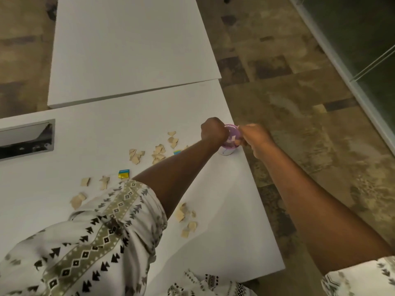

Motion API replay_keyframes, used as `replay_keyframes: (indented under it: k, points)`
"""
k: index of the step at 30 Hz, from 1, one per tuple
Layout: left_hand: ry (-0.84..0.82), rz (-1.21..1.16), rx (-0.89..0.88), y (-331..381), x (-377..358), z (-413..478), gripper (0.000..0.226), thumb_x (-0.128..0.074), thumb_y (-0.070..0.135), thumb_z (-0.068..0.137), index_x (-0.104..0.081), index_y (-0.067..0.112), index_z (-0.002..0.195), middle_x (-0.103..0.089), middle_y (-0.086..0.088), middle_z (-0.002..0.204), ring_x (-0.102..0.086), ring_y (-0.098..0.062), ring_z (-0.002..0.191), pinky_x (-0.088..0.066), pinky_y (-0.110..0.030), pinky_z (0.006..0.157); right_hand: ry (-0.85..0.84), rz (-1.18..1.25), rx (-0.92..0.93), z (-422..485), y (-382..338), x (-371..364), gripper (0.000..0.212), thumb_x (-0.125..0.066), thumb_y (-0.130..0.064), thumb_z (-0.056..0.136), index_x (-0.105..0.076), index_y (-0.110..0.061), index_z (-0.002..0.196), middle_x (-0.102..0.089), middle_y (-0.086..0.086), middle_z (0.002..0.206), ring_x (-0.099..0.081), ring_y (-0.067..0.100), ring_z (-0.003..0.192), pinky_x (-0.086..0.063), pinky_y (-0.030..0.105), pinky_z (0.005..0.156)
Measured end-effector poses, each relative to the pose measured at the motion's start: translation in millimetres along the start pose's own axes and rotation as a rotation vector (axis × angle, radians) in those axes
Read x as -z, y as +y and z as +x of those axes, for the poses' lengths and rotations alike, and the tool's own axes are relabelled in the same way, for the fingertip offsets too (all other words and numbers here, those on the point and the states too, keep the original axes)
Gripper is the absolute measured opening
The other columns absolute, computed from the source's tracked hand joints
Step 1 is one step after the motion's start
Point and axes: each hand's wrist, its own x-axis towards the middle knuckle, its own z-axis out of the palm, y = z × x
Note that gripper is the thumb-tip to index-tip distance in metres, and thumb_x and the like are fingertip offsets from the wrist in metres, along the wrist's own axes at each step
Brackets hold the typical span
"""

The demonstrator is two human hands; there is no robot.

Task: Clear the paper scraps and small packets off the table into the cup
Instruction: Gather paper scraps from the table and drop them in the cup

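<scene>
A small cup [226,151] with a purple lid or rim stands near the right edge of the white table [224,210]. My left hand [213,130] is curled against the cup's left side. My right hand [253,138] pinches the purple top from the right. Several beige paper scraps [158,154] lie scattered left of the cup, more scraps [185,218] lie nearer me, and others [85,181] sit further left. Two small blue-and-yellow packets lie among them, one [124,174] by my left sleeve, one [177,152] partly hidden behind my left forearm.
A second white table [132,50] butts against the far side. A rectangular cable opening [25,138] is cut into the table at the left. Patterned carpet [299,103] lies to the right, with a glass partition [352,50] beyond it.
</scene>
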Motion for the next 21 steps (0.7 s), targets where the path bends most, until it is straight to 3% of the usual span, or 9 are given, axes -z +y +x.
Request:
replay_keyframes:
  k: [2,6,8,12,15,18,21]
  points:
    - [-0.002,-0.016,-0.002,0,1,-1,0.019,-0.065,0.003,0.083,-0.072,0.002,0.100,-0.072,-0.017,0.106,-0.068,-0.035,0.102,-0.061,-0.043,0.087,0.006,0.039,-0.010,-2,0,0,0.030,-0.055,-0.020,0.088,-0.068,-0.005,0.110,-0.071,0.015,0.107,-0.071,0.025,0.076,-0.049,0.021,0.053]
    - [0.023,-0.017,-0.037,-9,8,-8,0.018,-0.065,0.005,0.083,-0.073,0.005,0.100,-0.071,-0.014,0.108,-0.068,-0.033,0.101,-0.060,-0.042,0.088,0.070,0.049,0.043,-12,6,-1,0.032,-0.056,-0.030,0.089,-0.068,-0.009,0.110,-0.072,0.009,0.097,-0.067,0.018,0.064,-0.062,0.032,0.069]
    - [0.040,-0.021,-0.061,-18,16,-18,0.017,-0.068,0.010,0.084,-0.073,0.008,0.100,-0.071,-0.011,0.109,-0.068,-0.031,0.099,-0.060,-0.042,0.087,0.095,0.030,0.105,-25,13,-4,0.028,-0.058,-0.034,0.087,-0.068,-0.015,0.105,-0.073,0.007,0.087,-0.067,0.019,0.068,-0.062,0.042,0.082]
    - [0.022,-0.018,-0.053,-49,32,-42,0.015,-0.071,0.025,0.085,-0.073,0.016,0.097,-0.073,-0.005,0.103,-0.067,-0.022,0.098,-0.056,-0.033,0.087,0.024,-0.074,0.173,-58,40,-20,0.025,-0.064,-0.037,0.085,-0.070,-0.017,0.098,-0.074,0.009,0.092,-0.072,0.030,0.081,-0.059,0.050,0.084]
    - [0.023,0.057,-0.036,-99,57,-77,0.016,-0.070,0.027,0.086,-0.073,0.015,0.096,-0.074,-0.004,0.099,-0.067,-0.021,0.097,-0.053,-0.029,0.085,-0.111,-0.314,0.230,-93,85,-50,0.024,-0.068,-0.038,0.087,-0.068,-0.017,0.098,-0.073,0.006,0.096,-0.071,0.031,0.090,-0.055,0.042,0.090]
    - [0.033,0.085,0.009,-163,79,-108,0.018,-0.070,0.030,0.087,-0.072,0.016,0.099,-0.072,-0.005,0.101,-0.066,-0.022,0.097,-0.052,-0.032,0.087,-0.235,-0.517,0.234,-127,128,-80,0.031,-0.069,-0.041,0.086,-0.064,-0.018,0.107,-0.070,0.003,0.095,-0.067,0.025,0.095,-0.047,0.026,0.079]
    - [0.012,0.169,0.043,-207,91,-132,0.020,-0.069,0.030,0.088,-0.071,0.016,0.102,-0.069,-0.007,0.103,-0.065,-0.023,0.097,-0.049,-0.032,0.085,-0.259,-0.595,0.161,-137,161,-91,0.041,-0.069,-0.041,0.086,-0.058,-0.017,0.118,-0.065,0.008,0.111,-0.063,0.026,0.104,-0.045,0.026,0.082]
